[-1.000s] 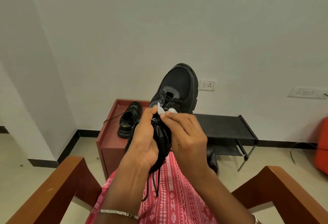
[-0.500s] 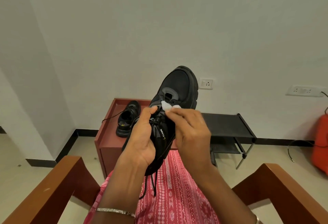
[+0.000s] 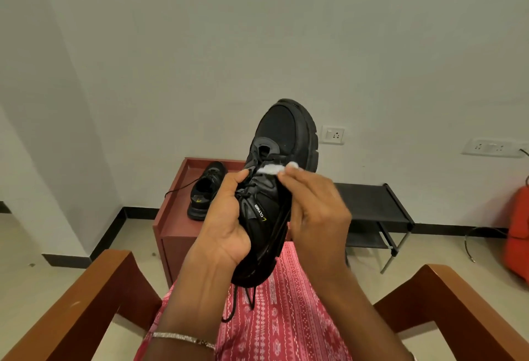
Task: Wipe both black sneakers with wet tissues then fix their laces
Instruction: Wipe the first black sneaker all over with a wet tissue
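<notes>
We see the left hand (image 3: 226, 226) curled around the raised black sneaker (image 3: 274, 189), toe pointing up, above the lap. The right hand (image 3: 315, 212) pinches a white wet tissue (image 3: 270, 169) against its laces. The other sneaker (image 3: 206, 190) sits on the red worktop (image 3: 171, 217) beyond.

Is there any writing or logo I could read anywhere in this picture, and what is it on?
"CLYMB", in white letters seen upside down, on the side of the held sneaker, beside a small yellow mark.
The other sneaker on the red cabinet bears a yellow mark, too small to read.
No other writing shows.
</notes>
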`<control>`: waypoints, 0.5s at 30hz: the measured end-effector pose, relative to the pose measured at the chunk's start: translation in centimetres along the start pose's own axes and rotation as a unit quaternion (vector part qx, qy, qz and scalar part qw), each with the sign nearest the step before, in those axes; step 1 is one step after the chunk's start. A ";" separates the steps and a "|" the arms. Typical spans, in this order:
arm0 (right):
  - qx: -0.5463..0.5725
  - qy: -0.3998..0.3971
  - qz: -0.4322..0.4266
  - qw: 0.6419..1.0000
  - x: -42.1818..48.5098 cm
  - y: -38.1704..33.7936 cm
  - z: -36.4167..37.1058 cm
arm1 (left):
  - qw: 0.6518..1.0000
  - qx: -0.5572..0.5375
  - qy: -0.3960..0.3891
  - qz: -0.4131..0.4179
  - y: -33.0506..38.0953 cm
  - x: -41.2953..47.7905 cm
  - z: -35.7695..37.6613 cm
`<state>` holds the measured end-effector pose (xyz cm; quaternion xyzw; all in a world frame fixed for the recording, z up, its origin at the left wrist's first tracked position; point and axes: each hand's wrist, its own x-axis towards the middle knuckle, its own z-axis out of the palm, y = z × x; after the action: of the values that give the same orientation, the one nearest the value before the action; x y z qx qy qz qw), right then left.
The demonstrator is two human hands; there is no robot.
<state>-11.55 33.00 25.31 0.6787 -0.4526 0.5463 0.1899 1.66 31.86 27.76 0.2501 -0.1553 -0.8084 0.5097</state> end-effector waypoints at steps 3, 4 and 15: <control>0.014 -0.003 -0.015 1.000 -2.0 -0.8 -0.1 | 1.000 -0.018 -0.002 -0.002 0.4 0.0 -0.3; 0.013 -0.003 -0.018 1.000 -1.8 -0.6 -0.1 | 1.000 -0.023 -0.006 -0.002 0.4 0.1 -0.4; -0.018 0.017 0.029 0.999 2.8 -0.2 0.8 | 1.000 -0.014 -0.020 0.018 0.7 0.4 -0.9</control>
<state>-10.92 31.35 27.61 0.6525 -0.4783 0.5548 0.1940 2.56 31.22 27.34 0.2244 -0.1587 -0.8060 0.5243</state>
